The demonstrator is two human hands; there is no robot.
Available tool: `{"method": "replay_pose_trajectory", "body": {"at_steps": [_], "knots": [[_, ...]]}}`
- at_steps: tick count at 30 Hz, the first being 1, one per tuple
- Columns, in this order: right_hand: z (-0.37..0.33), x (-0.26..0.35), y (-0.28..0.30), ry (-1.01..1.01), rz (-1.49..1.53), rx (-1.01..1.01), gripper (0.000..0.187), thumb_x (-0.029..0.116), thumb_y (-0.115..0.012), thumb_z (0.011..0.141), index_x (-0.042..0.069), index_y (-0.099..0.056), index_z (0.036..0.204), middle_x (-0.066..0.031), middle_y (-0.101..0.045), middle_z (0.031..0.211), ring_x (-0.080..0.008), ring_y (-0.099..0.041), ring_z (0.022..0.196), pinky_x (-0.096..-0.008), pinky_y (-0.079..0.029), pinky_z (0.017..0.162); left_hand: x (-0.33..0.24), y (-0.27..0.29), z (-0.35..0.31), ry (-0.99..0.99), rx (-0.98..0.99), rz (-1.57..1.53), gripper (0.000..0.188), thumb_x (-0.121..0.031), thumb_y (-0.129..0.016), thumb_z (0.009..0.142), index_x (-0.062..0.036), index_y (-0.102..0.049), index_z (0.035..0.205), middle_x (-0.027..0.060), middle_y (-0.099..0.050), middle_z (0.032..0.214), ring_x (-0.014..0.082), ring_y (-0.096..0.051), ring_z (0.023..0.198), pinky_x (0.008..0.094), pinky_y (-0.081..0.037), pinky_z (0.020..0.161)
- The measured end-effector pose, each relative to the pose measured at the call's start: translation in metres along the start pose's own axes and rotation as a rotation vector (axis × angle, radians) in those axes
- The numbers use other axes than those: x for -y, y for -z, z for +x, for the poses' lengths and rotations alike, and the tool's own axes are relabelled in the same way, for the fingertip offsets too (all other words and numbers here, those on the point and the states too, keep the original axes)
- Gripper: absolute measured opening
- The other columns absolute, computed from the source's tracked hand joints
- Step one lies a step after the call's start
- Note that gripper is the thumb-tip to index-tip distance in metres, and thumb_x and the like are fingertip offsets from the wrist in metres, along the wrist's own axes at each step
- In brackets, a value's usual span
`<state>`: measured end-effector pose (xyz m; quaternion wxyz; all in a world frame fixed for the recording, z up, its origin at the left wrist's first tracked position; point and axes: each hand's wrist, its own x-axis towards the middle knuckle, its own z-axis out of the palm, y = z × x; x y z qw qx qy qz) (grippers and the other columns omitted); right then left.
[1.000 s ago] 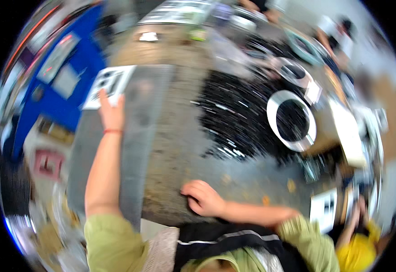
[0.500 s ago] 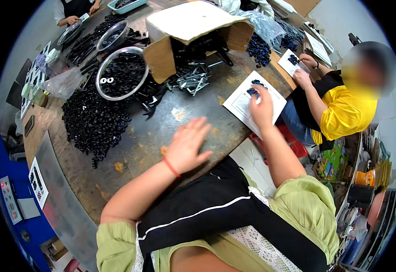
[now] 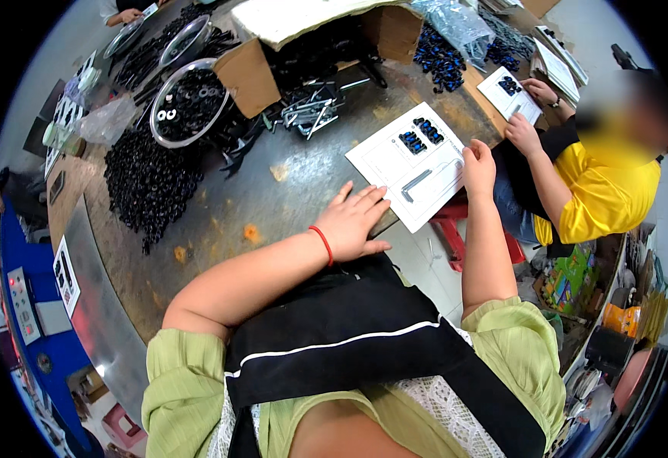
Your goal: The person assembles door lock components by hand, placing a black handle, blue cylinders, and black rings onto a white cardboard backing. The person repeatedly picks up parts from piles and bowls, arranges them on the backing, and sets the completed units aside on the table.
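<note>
A white printed card [image 3: 380,156] lies at the table's right edge, its near corner reaching past the edge. Two clusters of small black-and-blue parts [image 3: 428,130] rest on its far half. Nearer me on the card is a grey L-shaped form [image 3: 416,185]; I cannot tell if it is printed or real. My left hand [image 3: 353,221] lies flat with fingers spread, its fingertips on the card's near left edge. At the right edge of the card, my right hand [image 3: 480,172] has its fingers closed in a pinch on that edge.
A co-worker in yellow [image 3: 605,195] handles a similar card [image 3: 509,95] at right. Bolts [image 3: 311,111] lie before an opened carton [image 3: 246,76]. Left of them are a clear bowl [image 3: 190,103] of black parts and a black heap [image 3: 147,179]. A red stool [image 3: 450,233] stands below the table's edge.
My right hand has moved off the black-and-blue parts to the card's right edge. My left hand has moved right from the bare tabletop onto the card's edge. The whole view has shifted.
</note>
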<state>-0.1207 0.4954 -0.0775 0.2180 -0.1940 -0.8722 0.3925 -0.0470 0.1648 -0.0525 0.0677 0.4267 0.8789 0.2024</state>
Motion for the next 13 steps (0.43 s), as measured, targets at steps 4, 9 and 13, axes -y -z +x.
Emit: {"method": "replay_pose_trajectory", "body": {"at_steps": [4,9,13], "knots": [[-0.041,0.029,-0.010,-0.022,0.137,0.085,0.035,0.014,-0.064,0.088,-0.003,-0.062,0.118,-0.0118,-0.069,0.097,-0.0192,-0.065,0.089,-0.0308,-0.051,0.082,0.017,0.018,-0.042,0.062,-0.088,-0.030,0.062,-0.054,-0.062,0.087,-0.0074,-0.058,0.128,0.0119,-0.050,0.143,0.0267,-0.044,0.136,0.0582,-0.018,0.117],[-0.102,0.048,-0.033,0.035,0.287,0.294,0.033,0.010,-0.063,0.087,-0.002,-0.061,0.117,-0.0077,-0.066,0.095,-0.0149,-0.060,0.085,-0.0289,-0.049,0.080,0.034,0.044,-0.115,0.194,-0.130,-0.190,0.042,-0.041,-0.066,0.087,-0.0110,-0.064,0.117,0.0070,-0.062,0.130,0.0263,-0.059,0.119,0.0591,-0.023,0.115],[-0.150,0.082,-0.052,0.116,0.316,0.511,0.036,0.011,-0.064,0.087,0.000,-0.060,0.121,-0.0101,-0.066,0.104,-0.0177,-0.060,0.090,-0.0302,-0.050,0.084,0.045,0.049,-0.190,0.386,-0.201,-0.291,0.043,-0.040,-0.066,0.088,-0.0114,-0.064,0.120,0.0084,-0.062,0.131,0.0238,-0.058,0.122,0.0590,-0.021,0.116]]}}
